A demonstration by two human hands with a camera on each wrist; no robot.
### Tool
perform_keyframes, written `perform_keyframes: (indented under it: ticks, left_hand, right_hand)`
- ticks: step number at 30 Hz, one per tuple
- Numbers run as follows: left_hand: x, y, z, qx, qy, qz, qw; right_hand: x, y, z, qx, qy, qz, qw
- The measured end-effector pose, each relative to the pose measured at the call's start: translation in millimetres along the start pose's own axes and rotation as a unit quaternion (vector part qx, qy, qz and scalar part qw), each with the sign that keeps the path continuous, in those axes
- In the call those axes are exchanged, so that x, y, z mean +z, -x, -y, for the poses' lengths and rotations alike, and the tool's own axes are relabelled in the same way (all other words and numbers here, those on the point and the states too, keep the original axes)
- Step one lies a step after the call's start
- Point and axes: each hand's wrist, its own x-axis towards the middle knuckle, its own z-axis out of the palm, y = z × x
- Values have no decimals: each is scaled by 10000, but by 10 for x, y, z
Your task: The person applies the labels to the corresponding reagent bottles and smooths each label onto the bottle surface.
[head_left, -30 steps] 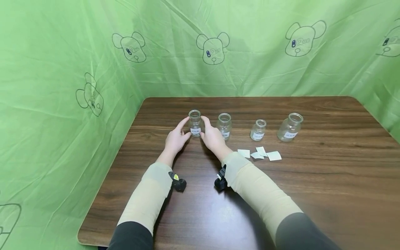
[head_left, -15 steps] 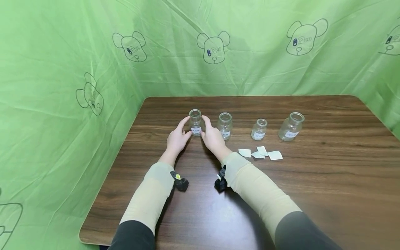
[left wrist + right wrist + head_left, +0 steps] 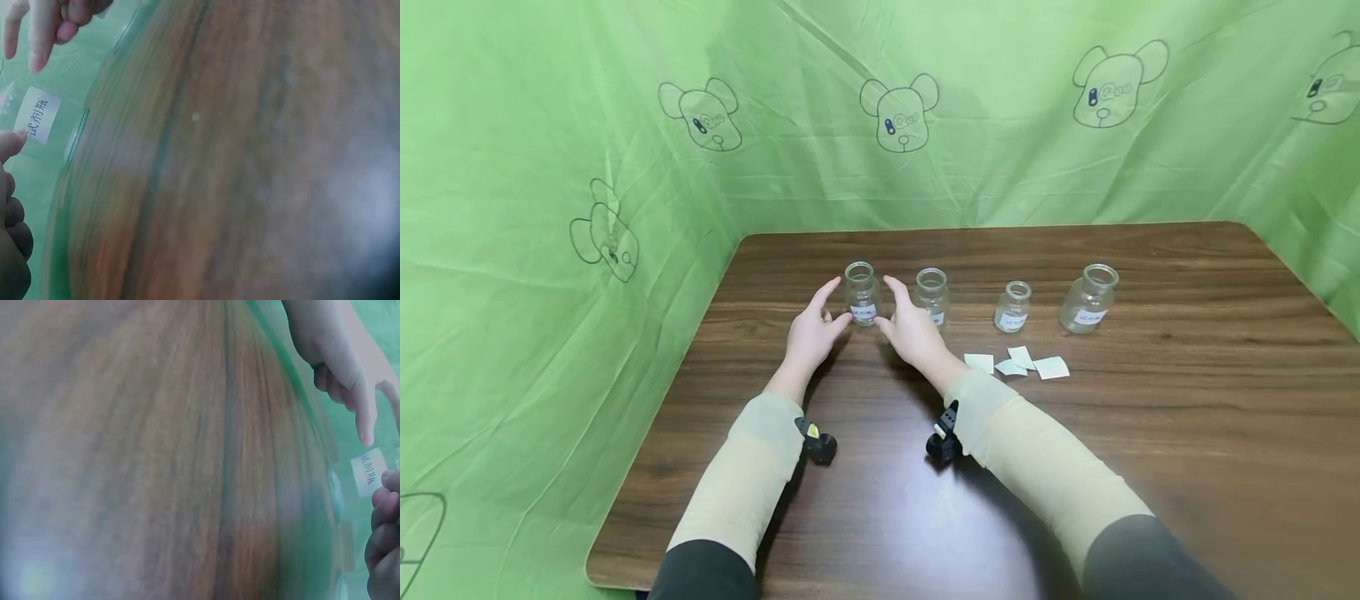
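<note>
A clear glass reagent bottle (image 3: 861, 292) stands upright on the wooden table, a white printed label (image 3: 39, 115) on its front. On its left is my left hand (image 3: 812, 335), index finger extended and thumb tip close to the label's edge. My right hand (image 3: 917, 335) is on the other side, its index finger and thumb spread apart beside the glass. Gaps show between both index fingers and the bottle; whether the thumbs touch it I cannot tell. A second labelled glass bottle (image 3: 931, 292) stands just right, partly hidden behind my right hand.
Further right stand a small labelled bottle (image 3: 1012, 308) and a wider labelled bottle (image 3: 1087, 302). Several white paper slips (image 3: 1052, 367) lie before them, close to my right forearm. A green curtain (image 3: 805, 167) hangs behind the table (image 3: 1187, 400) and along its left side.
Both hands held the leftmost bottle between them earlier; now they have spread apart from it, left hand leftward, right hand slightly rightward. The bottle still stands in the row. The head view has shifted slightly.
</note>
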Motion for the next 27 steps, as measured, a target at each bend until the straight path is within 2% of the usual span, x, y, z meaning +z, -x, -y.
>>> perform_keyframes:
  ticks: [7, 14, 21, 27]
  left_hand:
    - [-78, 20, -27, -32, 116, -49, 9999]
    - [-128, 15, -8, -124, 241, -111, 9996]
    - [-147, 33, -8, -9, 37, -76, 10000]
    - [-215, 21, -46, 100, 39, -246, 9996]
  right_hand:
    - [-137, 138, 44, -281, -237, 76, 9993]
    - [-341, 291, -3, -625, -184, -163, 9977]
    - [-650, 378, -88, -411, -289, -383, 9980]
    - [-1027, 396, -226, -324, -291, -713, 9965]
